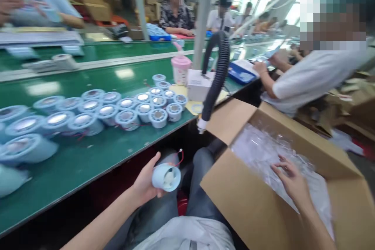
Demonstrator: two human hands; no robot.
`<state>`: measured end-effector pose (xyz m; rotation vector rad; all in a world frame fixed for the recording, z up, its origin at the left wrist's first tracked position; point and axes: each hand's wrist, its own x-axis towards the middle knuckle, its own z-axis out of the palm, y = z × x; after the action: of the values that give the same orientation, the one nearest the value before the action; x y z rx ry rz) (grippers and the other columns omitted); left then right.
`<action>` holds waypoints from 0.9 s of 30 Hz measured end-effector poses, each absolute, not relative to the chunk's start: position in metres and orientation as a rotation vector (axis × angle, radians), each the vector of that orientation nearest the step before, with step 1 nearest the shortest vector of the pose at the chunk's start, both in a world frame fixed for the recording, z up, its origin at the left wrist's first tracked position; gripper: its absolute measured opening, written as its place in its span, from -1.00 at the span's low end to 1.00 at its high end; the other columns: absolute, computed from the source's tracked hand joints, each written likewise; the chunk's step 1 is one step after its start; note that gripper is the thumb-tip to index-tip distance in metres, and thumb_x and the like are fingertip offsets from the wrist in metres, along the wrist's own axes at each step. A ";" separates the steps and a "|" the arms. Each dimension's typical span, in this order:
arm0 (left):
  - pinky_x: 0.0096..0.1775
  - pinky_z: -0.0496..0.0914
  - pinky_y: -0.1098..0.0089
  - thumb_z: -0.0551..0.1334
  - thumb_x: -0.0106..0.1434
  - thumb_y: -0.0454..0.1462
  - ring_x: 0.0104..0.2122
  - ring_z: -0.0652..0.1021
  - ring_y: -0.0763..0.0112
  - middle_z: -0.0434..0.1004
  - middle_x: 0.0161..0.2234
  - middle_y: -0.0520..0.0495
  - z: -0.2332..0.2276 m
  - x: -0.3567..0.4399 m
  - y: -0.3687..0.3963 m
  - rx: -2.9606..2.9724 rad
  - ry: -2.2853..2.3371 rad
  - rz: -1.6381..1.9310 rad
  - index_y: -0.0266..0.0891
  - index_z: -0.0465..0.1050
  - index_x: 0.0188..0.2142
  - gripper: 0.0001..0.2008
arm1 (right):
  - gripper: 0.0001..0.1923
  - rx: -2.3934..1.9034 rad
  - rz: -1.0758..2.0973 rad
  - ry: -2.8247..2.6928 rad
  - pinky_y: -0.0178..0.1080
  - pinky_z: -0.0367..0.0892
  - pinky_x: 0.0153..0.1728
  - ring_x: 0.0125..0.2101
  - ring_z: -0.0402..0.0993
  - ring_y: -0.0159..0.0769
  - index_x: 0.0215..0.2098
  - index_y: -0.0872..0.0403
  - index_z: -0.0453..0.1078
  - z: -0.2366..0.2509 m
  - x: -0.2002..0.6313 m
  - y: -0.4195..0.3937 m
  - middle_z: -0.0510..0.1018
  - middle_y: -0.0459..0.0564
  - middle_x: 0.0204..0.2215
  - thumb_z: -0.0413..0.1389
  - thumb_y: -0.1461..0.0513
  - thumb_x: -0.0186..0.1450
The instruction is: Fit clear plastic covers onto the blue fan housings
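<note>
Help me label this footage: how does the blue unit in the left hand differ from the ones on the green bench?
The held unit is tipped, its open end showing pale blades; the bench units stand with silvery discs upward. The held unit is alone in the left hand; the bench units stand clustered together. Both are light blue and round.

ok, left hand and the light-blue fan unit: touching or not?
Touching. The head view shows it: the left hand cradles the light-blue fan unit, no gap between palm and housing, a fingertip showing at its lower edge.
</note>
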<state>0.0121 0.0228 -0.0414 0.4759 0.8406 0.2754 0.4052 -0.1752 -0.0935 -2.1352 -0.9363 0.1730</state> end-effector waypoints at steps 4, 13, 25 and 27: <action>-0.81 0.07 0.57 -0.08 0.21 0.22 -0.80 0.31 0.50 0.41 -0.66 -0.04 -0.045 0.009 0.023 0.525 0.814 0.212 -0.33 0.37 -0.36 -0.36 | -0.59 -1.668 0.389 -1.793 -0.02 0.37 -0.01 0.09 0.34 -0.04 0.11 -0.06 0.31 -0.059 0.311 -0.145 0.33 0.10 0.16 0.07 0.13 0.29; -0.59 0.21 0.52 0.27 0.09 0.01 -0.53 0.37 0.48 0.41 -0.43 -0.01 -0.022 -0.001 0.006 1.207 0.798 0.058 -0.27 0.46 -0.30 -0.62 | -0.62 -1.526 0.255 -2.336 0.07 0.46 -0.22 -0.07 0.41 0.07 -0.03 -0.03 0.42 -0.035 0.194 -0.070 0.32 0.20 0.13 0.18 0.32 0.18; -0.13 0.33 0.32 0.46 -0.10 -0.08 -0.20 0.40 0.30 0.32 -0.20 -0.08 -0.022 -0.017 -0.009 1.925 0.773 0.622 -0.21 0.45 -0.10 -0.43 | -0.71 -1.337 1.137 -1.766 -0.19 0.37 -0.22 -0.20 0.44 -0.22 -0.50 0.08 0.43 -0.011 0.191 -0.066 0.36 0.08 -0.11 0.03 0.17 0.32; -0.05 0.33 0.25 0.46 -0.10 -0.08 -0.12 0.40 0.24 0.31 -0.14 -0.12 -0.029 -0.017 -0.008 1.952 0.711 0.612 -0.16 0.45 -0.04 -0.40 | -0.69 -1.340 1.223 -1.603 -0.28 0.36 -0.37 -0.27 0.43 -0.26 -0.57 0.09 0.39 -0.011 0.192 -0.066 0.37 0.06 -0.18 0.07 0.15 0.30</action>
<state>-0.0170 -0.0080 -0.0286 1.9519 0.7111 0.6120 0.1919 -0.0660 -0.0113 -1.3405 -1.6026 1.2234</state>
